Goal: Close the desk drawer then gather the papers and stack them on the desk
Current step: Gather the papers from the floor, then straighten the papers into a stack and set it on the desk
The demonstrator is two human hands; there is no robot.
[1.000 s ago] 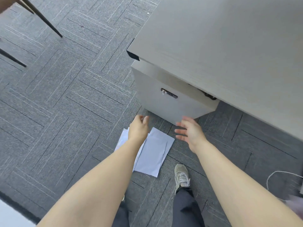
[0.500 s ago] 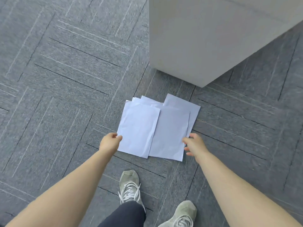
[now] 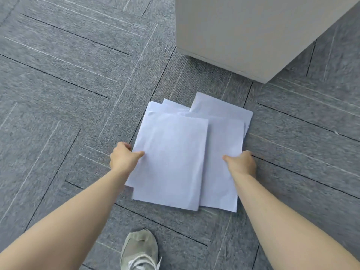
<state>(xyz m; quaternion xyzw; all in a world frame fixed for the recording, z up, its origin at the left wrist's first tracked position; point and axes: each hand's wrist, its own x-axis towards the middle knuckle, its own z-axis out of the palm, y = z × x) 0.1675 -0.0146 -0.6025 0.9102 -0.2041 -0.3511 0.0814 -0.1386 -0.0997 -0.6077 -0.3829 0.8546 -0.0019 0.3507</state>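
White sheets of paper [image 3: 187, 152] lie in a loose pile on the grey carpet floor [image 3: 68, 84], between the two hands. The left hand [image 3: 122, 157] pinches the pile's left edge, thumb on top, and the right hand [image 3: 241, 162] pinches its right edge. Past the hands stands a pale grey desk cabinet [image 3: 243, 30].

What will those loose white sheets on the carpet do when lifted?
The paper sheets look thin and fanned unevenly, so they will probably droop and slide apart. The left hand and right hand pinch opposite edges, which likely steadies them. They seem light.
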